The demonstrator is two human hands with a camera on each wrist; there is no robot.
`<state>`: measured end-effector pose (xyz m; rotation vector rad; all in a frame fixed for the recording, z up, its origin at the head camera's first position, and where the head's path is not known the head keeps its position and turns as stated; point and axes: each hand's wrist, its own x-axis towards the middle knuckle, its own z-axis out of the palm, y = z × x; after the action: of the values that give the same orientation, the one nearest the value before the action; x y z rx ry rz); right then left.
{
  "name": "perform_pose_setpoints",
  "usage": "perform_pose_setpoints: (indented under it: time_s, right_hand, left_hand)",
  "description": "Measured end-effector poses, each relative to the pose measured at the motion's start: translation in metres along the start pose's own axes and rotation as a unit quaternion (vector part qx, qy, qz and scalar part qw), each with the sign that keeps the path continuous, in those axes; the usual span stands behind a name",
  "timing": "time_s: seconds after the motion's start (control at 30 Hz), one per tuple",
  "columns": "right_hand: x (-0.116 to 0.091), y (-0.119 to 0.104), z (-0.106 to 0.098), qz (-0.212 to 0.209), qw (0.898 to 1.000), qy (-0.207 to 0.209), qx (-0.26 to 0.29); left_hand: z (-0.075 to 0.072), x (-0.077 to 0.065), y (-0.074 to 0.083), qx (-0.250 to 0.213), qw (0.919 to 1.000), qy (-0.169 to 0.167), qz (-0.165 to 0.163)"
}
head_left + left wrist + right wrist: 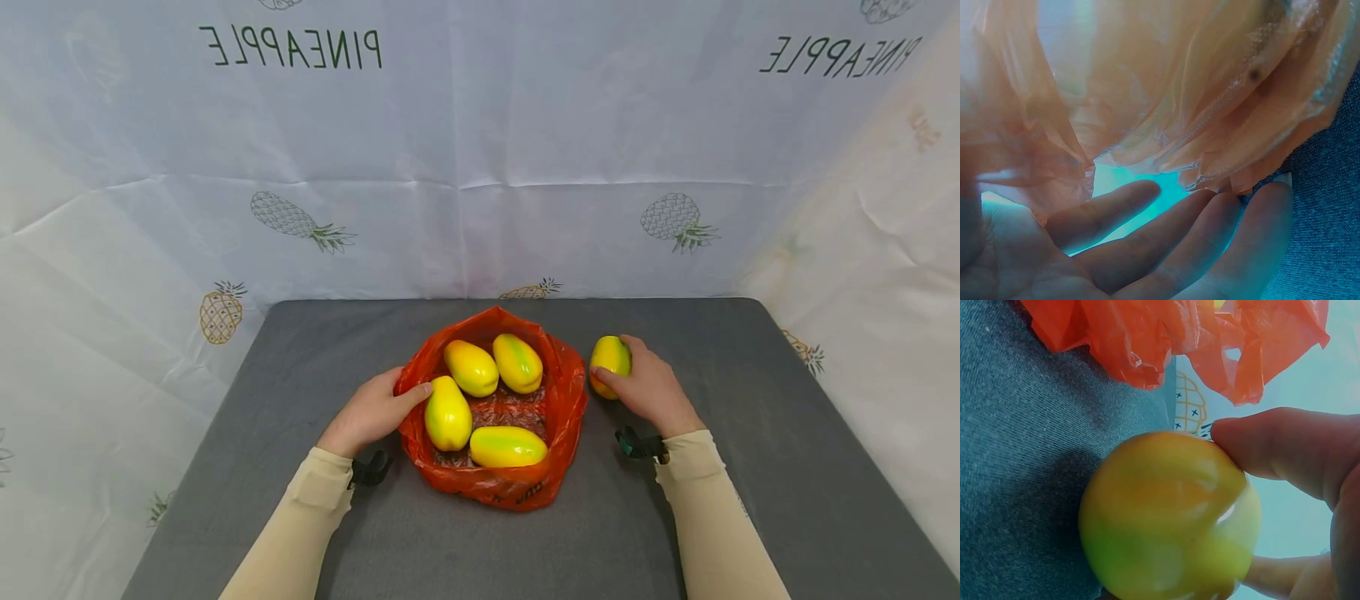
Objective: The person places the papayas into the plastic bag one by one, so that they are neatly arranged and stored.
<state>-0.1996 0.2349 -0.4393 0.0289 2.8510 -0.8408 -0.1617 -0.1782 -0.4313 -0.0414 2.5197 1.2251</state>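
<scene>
A red plastic bag stands wide open on the grey table, with several yellow-green mangoes inside, one of them a mango close to the left thumb. My left hand holds the bag's left rim, thumb over the inside edge and fingers outside. In the left wrist view, those fingers lie against the thin plastic. Just right of the bag, my right hand grips another mango. The right wrist view shows this mango between the thumb and fingers, its underside partly hidden.
The grey table has its far edge against a white curtain printed with pineapples. Dark straps circle both wrists, the right strap hanging just over the tabletop. In the right wrist view, loose bag edges hang near the held fruit.
</scene>
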Motion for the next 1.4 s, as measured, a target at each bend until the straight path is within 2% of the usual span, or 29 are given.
perform_pose_setpoints:
  time_s: [0.67,1.23,1.4]
  right_hand:
    - [-0.004,0.000,-0.013,-0.004,1.000,0.009,0.000]
    - [-0.025,-0.025,-0.030,-0.045,0.998,0.036,0.001]
    - [-0.034,-0.036,-0.032,-0.068,0.997,0.046,0.006]
  left_hand:
    - [0.001,-0.001,-0.002,-0.012,0.9999,-0.001,0.003]
    - [0.000,-0.001,-0.001,-0.022,0.9997,-0.002,0.008]
    - [0.000,-0.001,-0.001,-0.019,0.9998,-0.001,0.010]
